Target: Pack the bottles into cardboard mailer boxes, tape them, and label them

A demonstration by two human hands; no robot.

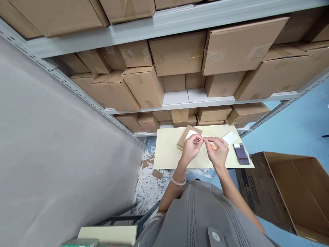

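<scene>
My left hand and my right hand meet fingertip to fingertip above the pale yellow tabletop. Both are closed in a pinch, and whatever lies between the fingertips is too small to make out. Behind my left hand lies a small brown cardboard box with a white paper on top. An orange item shows partly beneath my right hand, its kind hidden. White paper pieces lie just beyond that hand. A phone, partly blurred out, rests near the table's right end.
Metal shelving full of cardboard boxes rises behind the table. A large open carton stands at the right. Heaped white paper strips cover the floor at left, beside a grey wall. A stool-like surface is at lower left.
</scene>
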